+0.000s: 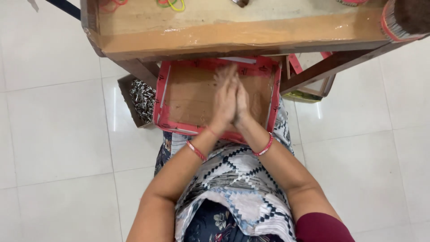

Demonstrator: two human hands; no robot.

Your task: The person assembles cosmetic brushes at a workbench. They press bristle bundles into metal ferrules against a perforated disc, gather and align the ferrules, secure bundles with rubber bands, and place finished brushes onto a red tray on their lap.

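Left hand and right hand pressed flat together, palm to palm, fingers straight and pointing far, blurred; whether anything sits between them cannot be told. Held over a red-edged cardboard tray resting on the lap, just near of the wooden worktop. Best kept low and centred above the tray, palms even, well right of the box of metal bits on the floor

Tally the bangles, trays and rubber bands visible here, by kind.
Red bangles: 2, one on the left wrist, one on the right wrist
Red-edged cardboard tray: 1
Loose rubber bands on the table: at least 2, partly cropped
Total: at least 5
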